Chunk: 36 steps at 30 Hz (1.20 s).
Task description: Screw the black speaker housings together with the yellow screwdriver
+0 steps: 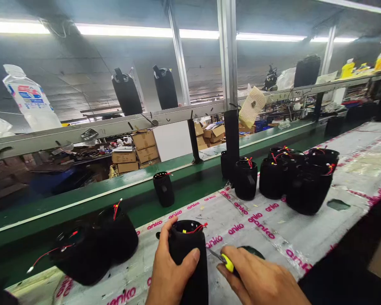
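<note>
My left hand [173, 264] is wrapped round a black cylindrical housing [189, 250], thumb on its near face and fingers on its left side. The housing stands upright, its open top showing red wires with small red and yellow connectors. In my right hand [260, 275] is a tool with a yellow-and-black handle [227, 262] and a thin metal blade [214, 254]. Its tip points left at the housing's right side, close to the upper edge; whether it touches cannot be made out. My right fingers partly hide the handle.
Two similar housings [117, 233] stand at the left, and several more [307, 190] at the right. One housing [163, 190] sits on the green conveyor belt [190, 195]. A metal post [227, 63] and a shelf rail [178, 114] cross behind the plastic-covered bench [241, 220].
</note>
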Motion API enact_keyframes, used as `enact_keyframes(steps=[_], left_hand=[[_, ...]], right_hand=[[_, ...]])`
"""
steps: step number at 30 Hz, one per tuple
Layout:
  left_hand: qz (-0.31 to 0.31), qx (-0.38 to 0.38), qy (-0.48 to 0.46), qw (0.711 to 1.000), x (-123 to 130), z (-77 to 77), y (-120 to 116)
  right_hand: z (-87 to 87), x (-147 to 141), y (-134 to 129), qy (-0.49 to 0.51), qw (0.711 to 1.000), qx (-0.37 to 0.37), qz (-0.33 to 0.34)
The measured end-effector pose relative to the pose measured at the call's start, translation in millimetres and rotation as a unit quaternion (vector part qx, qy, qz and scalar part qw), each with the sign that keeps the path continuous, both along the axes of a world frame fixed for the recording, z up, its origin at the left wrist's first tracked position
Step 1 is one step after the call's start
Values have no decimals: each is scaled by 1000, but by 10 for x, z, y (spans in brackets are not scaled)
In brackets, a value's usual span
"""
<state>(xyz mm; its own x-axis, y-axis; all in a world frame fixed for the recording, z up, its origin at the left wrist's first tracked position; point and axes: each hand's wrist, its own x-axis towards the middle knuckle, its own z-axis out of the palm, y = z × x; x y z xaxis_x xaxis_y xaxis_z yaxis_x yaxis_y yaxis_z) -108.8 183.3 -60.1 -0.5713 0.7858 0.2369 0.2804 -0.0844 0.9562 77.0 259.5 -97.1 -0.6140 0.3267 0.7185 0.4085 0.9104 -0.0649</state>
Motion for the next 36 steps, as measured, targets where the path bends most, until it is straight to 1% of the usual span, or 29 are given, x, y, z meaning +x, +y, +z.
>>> enact_keyframes(steps=[3,6,9,16,19,22,24,27,30,36], left_hand=[[9,-23,54,998,39,42,-18],[0,-34,76,997,68,67,-25],[-11,-38,75,996,86,75,-30],[-13,-37,84,996,69,44,-27],[-29,-48,76,996,52,39,-33],[-54,-55,68,995,34,36,-43],[-60,-60,70,994,24,29,-48],[-47,-72,81,993,16,13,-50],[-46,-67,81,993,15,-5,-45],[-29,-56,95,993,19,-16,-37]], right_hand=[[160,75,91,-24,999,32,-4],[233,69,132,-33,998,57,-6],[252,37,145,-39,997,62,4],[243,-2,182,-57,996,65,12],[219,-6,221,-64,995,73,17],[199,7,255,-88,993,72,28],[194,21,267,-103,991,75,33],[204,25,275,-113,989,90,14],[236,2,273,-131,987,98,6],[367,-14,170,-172,980,101,-25]])
